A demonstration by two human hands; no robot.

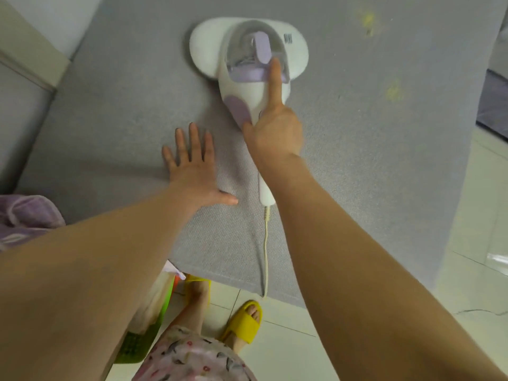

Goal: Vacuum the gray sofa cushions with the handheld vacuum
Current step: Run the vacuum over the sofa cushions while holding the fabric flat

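Head view
Vacuum: handheld vacuum (247, 59) sits mid gray sofa cushion (357, 160); open fabric to its right, edge meeting tiled floor (481, 215).
Right hand (275, 127): grips the handle, forefinger outstretched.
Left hand (192, 169): flat, fingers spread on the cushion.
Label (287, 38): unreadable.

quick count: one handheld vacuum (242, 89) with one cord (265, 243), two hands (left hand (192, 166), right hand (275, 133)), two yellow slippers (244, 323) (196, 281), two yellowish smudges (368, 20) (393, 90) toward the sofa cushion's (137, 105) far right corner, one green basket (143, 342), one purple cloth (24, 215).
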